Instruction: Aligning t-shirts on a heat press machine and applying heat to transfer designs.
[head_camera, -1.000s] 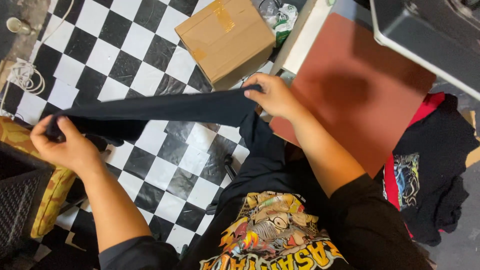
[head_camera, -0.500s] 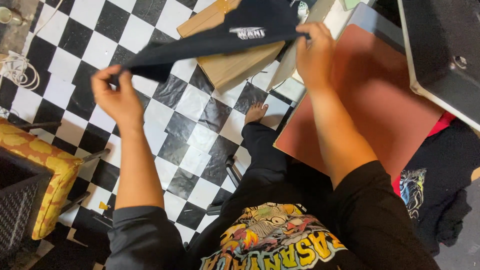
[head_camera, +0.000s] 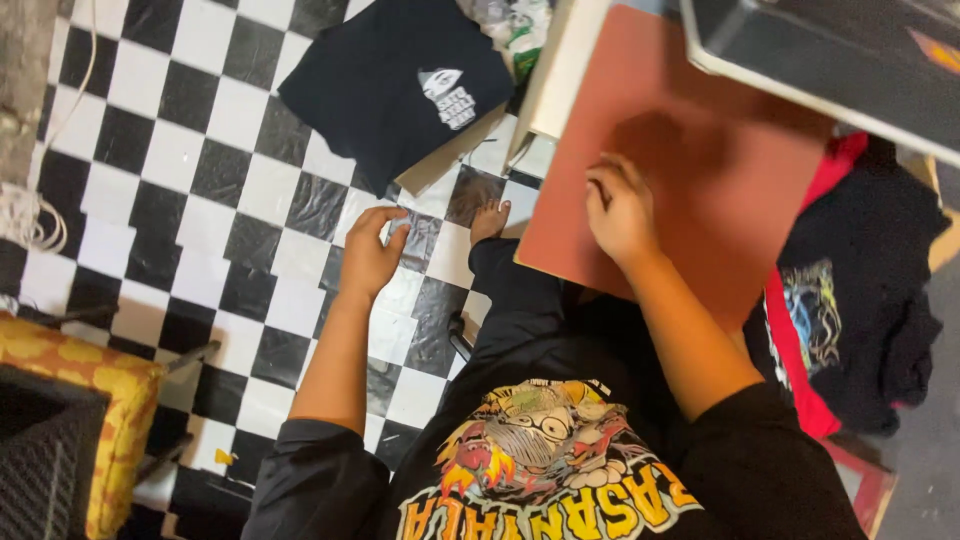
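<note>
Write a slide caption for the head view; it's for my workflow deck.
Right hand rests on the reddish heat-press pad; empty left hand hangs below a folded black T-shirt.

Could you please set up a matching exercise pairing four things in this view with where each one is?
Things:
1. folded black shirt
2. right hand
3. left hand
4. heap of black and red garments

Places:
a. over the checkered floor, empty
b. right of the board
c. on the cardboard box
d. on the red-brown board

Pairs: 1-c, 2-d, 3-a, 4-b
</note>
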